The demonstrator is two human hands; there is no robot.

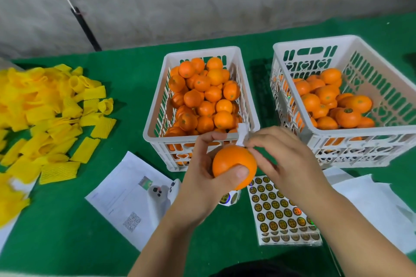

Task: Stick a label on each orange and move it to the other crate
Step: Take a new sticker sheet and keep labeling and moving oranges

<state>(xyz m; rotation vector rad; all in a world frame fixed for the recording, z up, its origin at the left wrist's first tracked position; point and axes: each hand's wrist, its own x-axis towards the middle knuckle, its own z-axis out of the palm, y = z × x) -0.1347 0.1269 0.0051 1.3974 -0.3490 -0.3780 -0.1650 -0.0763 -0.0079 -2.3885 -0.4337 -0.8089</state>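
**Orange in hand, fingers working at the top of it**

So the left hand [202,177] has one orange [234,165] wrapped up, thumb across the front, held over the green table [67,220] just in front of the left crate [155,123]. Right hand [286,159] is pinching at the top of that orange with curled fingertips, a scrap of white paper [242,134] poking up right there. Whether a label's between the fingers, can't tell. Sticker sheet [281,216] lies flat under the hands. Both crates hold oranges; the right crate [351,135] has some already labelled. Pile of yellow foam nets [45,119] off to the left.
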